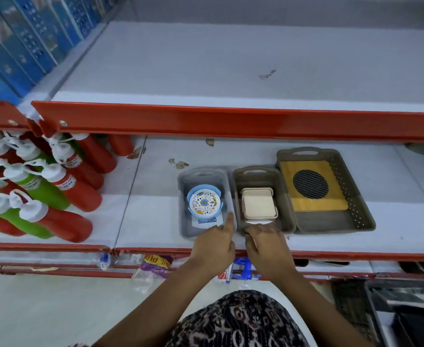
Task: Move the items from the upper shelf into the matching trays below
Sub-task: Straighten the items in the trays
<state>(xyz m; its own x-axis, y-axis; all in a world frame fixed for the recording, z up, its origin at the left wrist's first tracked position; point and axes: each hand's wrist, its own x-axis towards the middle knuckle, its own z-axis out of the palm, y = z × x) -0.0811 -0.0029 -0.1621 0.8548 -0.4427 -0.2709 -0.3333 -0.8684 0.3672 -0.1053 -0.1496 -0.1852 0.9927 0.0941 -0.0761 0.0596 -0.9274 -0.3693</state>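
Observation:
Three trays stand side by side on the lower shelf. The grey tray (182,196) holds a round blue floral coaster set (203,202). The small brown tray (236,196) holds a stack of cream square coasters (258,204). The large perforated brown tray (351,186) holds a wooden board (317,206) with a black mesh disc (310,184). My left hand (213,245) grips the grey tray's near right corner, index finger stretched along its rim. My right hand (267,244) curls over the small brown tray's near edge. The upper shelf (206,63) has no items on it.
Red and green squeeze bottles (63,196) with white caps lie packed at the left of the lower shelf. Blue boxes (18,41) stand at the upper shelf's left end. A red rail (231,121) fronts the upper shelf. Packaged goods hang below the lower shelf edge.

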